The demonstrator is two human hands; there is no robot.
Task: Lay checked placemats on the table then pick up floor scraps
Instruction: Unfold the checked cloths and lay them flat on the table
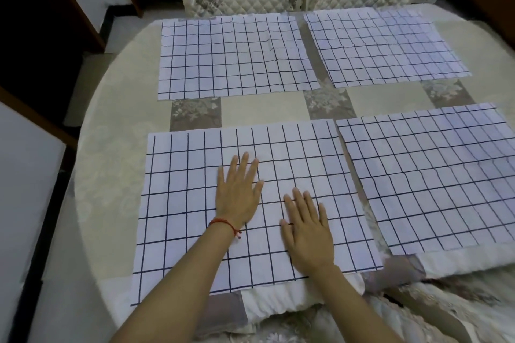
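A round desk (pixel 117 164) is covered by a cream patterned cloth with grey floral squares (pixel 195 113). Four white fabric placemats checked with dark lines lie flat on it in two rows: far left (pixel 237 56), far right (pixel 387 47), near left (pixel 195 203) and near right (pixel 434 178). They lie apart, with strips of cloth between them.

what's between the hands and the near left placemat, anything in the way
Nothing visible: the left hand and right hand both lie flat, fingers straight, directly on the near left placemat.
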